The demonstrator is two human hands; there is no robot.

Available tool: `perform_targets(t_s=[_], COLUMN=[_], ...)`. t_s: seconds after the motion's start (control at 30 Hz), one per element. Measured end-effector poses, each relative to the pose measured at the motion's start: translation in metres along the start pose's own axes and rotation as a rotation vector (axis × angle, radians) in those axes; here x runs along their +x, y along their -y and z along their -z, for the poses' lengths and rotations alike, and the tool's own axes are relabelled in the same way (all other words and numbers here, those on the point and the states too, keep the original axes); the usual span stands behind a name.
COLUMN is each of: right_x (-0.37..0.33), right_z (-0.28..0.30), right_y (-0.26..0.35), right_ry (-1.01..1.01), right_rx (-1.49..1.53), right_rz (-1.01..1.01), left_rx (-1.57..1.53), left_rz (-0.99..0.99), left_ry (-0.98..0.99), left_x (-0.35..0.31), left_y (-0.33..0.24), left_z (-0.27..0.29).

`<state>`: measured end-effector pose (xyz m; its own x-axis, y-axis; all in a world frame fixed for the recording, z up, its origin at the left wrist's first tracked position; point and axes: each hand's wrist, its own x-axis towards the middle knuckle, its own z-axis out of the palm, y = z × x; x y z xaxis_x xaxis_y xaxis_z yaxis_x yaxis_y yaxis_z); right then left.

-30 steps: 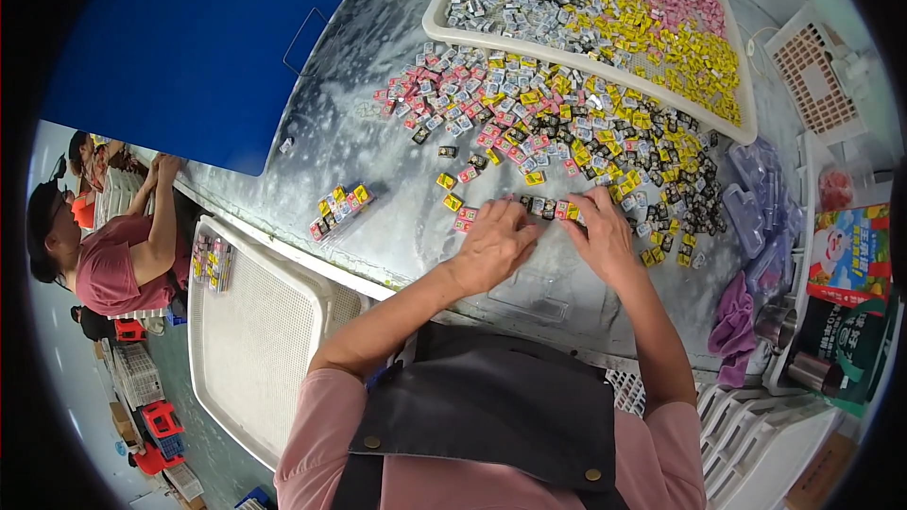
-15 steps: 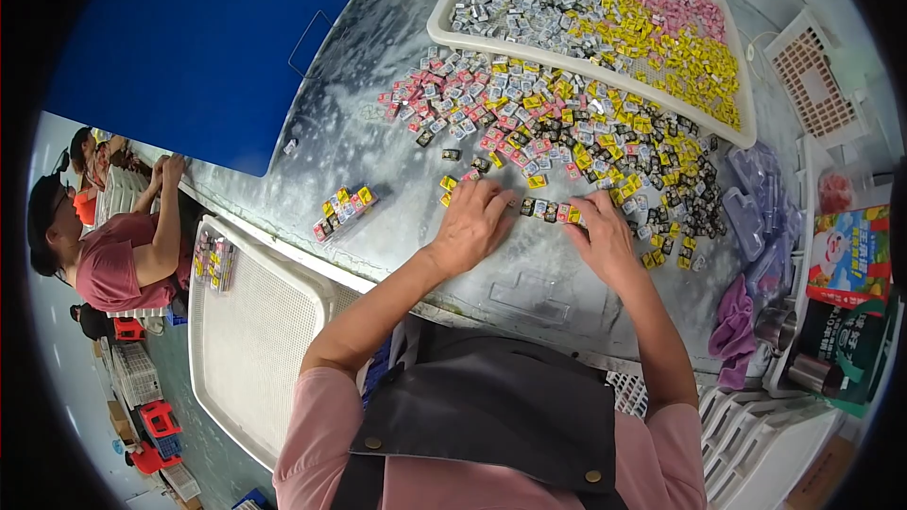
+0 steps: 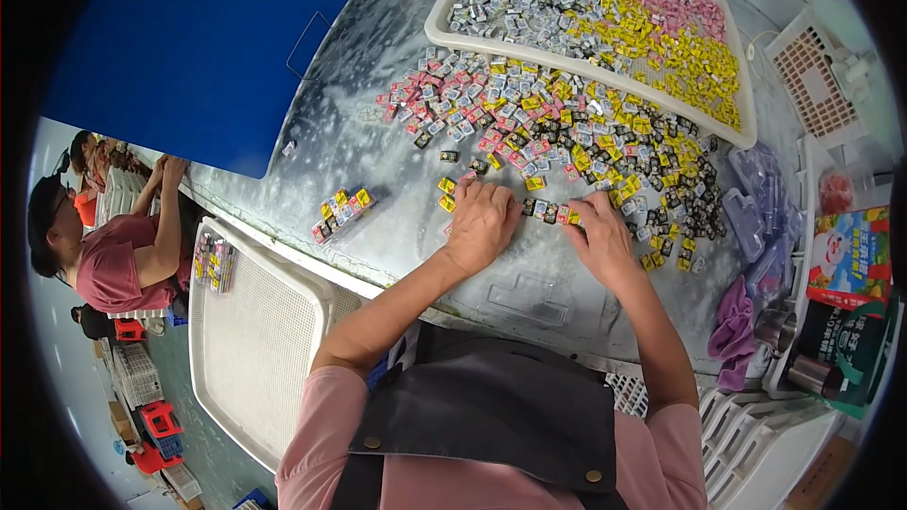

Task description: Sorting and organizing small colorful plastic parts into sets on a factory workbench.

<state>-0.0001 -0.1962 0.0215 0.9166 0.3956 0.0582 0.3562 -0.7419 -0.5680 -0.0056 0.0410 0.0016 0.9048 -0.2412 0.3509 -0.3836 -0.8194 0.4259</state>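
Far L: co-worker, dk pink top. White perf. tray below table edge. On table, clear pack w/ mixed-colour blocks. L hand: fingers curled at L end of short block row; hold hidden, can't tell. Row on table btwn hands. R hand: thumb-finger gap narrow at row's R end; firm hold can't tell. Beyond: loose blocks, lge blk-filled tray. R: purple cloth.

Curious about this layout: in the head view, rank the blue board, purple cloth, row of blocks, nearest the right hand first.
1. Row of blocks: left of the right hand.
2. Purple cloth: lower right.
3. Blue board: upper left.
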Motion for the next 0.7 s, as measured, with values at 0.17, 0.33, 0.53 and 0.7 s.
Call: perform_targets(t_s=[0.17, 0.33, 0.53, 0.7], right_x=[0.0, 0.0, 0.001, 0.001], right_z=[0.001, 0.0, 0.001, 0.002], right_y=[0.0, 0.006, 0.004, 0.002], right_ry=[-0.011, 0.002, 0.019, 0.04], right_rx=[-0.001, -0.04, -0.012, 0.026], right_rz=[0.007, -0.06, -0.104, -0.074], left_rx=[-0.002, 0.014, -0.092, -0.18], left_rz=[0.013, -0.087, -0.127, -0.124], left_ry=[0.062, 0.122, 0.29, 0.329], left_x=[-0.002, 0.005, 0.013, 0.015], left_y=[-0.004, 0.005, 0.008, 0.005], left_z=[0.004, 0.01, 0.012, 0.012])
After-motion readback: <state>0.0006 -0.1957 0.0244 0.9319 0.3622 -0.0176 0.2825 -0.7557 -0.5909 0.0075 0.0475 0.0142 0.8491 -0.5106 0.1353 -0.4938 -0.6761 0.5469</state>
